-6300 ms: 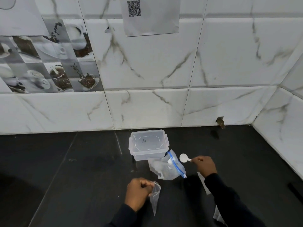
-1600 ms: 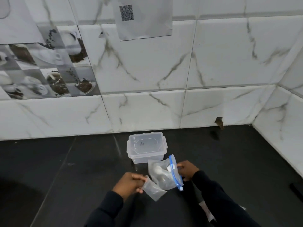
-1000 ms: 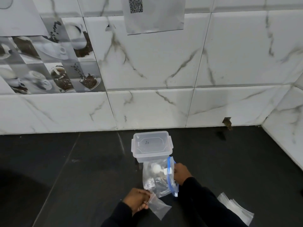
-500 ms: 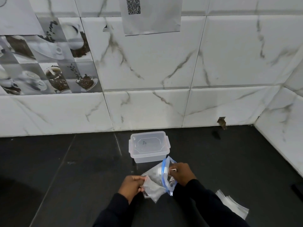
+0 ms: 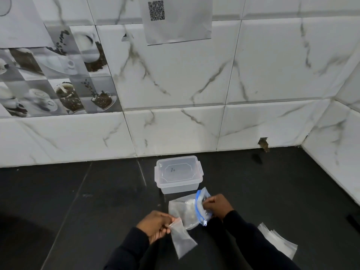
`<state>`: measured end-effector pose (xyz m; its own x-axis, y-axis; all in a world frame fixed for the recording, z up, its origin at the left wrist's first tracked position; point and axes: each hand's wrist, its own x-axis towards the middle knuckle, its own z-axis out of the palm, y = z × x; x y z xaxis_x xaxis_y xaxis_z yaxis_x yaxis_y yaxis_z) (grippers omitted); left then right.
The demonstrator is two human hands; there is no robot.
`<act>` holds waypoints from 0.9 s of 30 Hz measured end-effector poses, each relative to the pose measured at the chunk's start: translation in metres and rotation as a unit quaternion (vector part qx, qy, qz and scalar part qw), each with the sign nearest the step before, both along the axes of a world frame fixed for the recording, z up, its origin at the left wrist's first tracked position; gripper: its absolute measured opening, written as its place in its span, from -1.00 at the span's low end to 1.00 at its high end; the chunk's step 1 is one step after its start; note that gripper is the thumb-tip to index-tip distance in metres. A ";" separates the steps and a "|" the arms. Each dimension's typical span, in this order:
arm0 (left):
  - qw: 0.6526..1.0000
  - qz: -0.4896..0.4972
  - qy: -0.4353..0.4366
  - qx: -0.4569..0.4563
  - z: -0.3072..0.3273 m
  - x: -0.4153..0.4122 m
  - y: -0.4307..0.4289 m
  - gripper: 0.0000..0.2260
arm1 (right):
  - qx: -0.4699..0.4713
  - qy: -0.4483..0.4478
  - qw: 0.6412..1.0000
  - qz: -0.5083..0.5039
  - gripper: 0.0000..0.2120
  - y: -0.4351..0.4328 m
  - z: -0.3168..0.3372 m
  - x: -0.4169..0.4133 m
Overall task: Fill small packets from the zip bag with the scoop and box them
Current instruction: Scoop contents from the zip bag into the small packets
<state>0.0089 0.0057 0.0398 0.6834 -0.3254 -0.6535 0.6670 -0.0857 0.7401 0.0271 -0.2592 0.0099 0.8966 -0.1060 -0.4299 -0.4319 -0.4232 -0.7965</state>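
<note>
A clear zip bag (image 5: 186, 210) with a blue zip strip lies on the dark counter, its mouth facing right. My right hand (image 5: 217, 205) is closed at that mouth, gripping the scoop's handle; the scoop's bowl is hidden inside the bag. My left hand (image 5: 155, 225) pinches the top of a small clear packet (image 5: 181, 240), which hangs down just left of the zip bag. A clear plastic box (image 5: 178, 173) with its lid on stands behind the zip bag, near the wall.
A stack of spare clear packets (image 5: 277, 239) lies on the counter at the right, beside my right sleeve. Marble-tiled walls close off the back and the right side. A dark object (image 5: 352, 221) sits at the far right edge.
The zip bag has tipped flatter onto the counter with my right hand still at its mouth. My left hand with the small packet has dropped slightly lower and left.
</note>
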 end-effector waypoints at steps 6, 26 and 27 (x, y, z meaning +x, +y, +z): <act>0.995 0.054 -0.080 -0.035 0.017 -0.004 -0.010 -0.76 | -0.196 -0.019 0.971 0.135 -0.86 0.008 -0.001 -0.005; 0.915 0.075 -0.271 0.288 -0.008 -0.036 -0.022 -0.85 | -0.155 0.005 0.988 -0.009 -0.86 -0.014 0.035 0.003; 0.907 0.080 -0.285 0.300 -0.007 -0.039 -0.021 -0.84 | -0.160 0.009 0.987 -0.015 -0.86 -0.017 0.037 -0.001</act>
<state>-0.0304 -0.0153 0.0325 0.9728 0.1055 -0.2060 0.2305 -0.5228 0.8207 0.0265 -0.2766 0.0471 0.8837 -0.2647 -0.3860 -0.4606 -0.6384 -0.6167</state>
